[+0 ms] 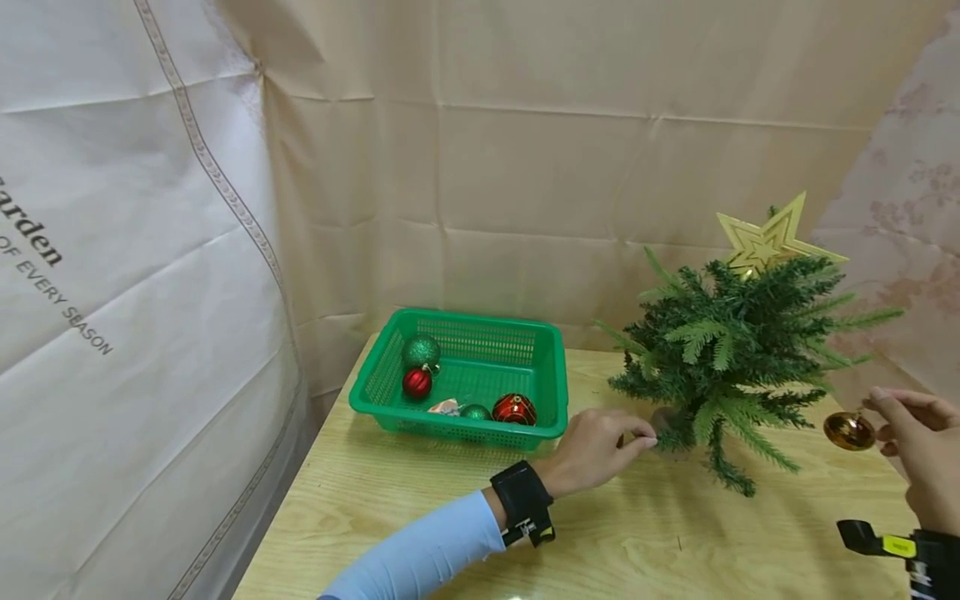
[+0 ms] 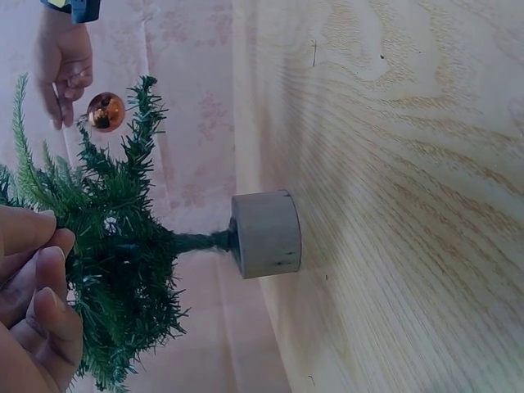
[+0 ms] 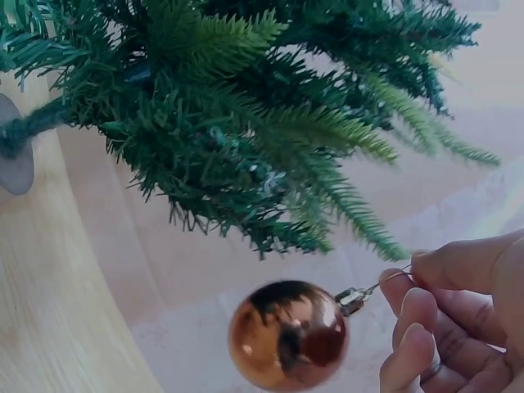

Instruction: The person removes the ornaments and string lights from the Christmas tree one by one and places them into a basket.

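Note:
A small artificial Christmas tree (image 1: pixel 735 350) stands at the table's right, topped by a gold star (image 1: pixel 765 242). Its round grey base (image 2: pixel 266 235) shows in the left wrist view. My left hand (image 1: pixel 596 450) is at the tree's left side, thumb and forefinger pinching the tip of a low branch (image 1: pixel 678 429). On the tree's right, my right hand (image 1: pixel 918 437) pinches the thin hanging loop of a shiny copper-coloured bauble (image 3: pixel 288 336). The bauble hangs apart from the table, close beside the green branches (image 3: pixel 327 205).
Left of the tree sits a green plastic basket (image 1: pixel 457 429). Inside are a glittery green bauble (image 1: pixel 422 352), a red bauble (image 1: pixel 417 383), a patterned red bauble (image 1: pixel 514 409) and a smaller green one (image 1: pixel 476 412). Cloth (image 1: pixel 517 167) hangs behind the wooden table (image 1: pixel 420 492).

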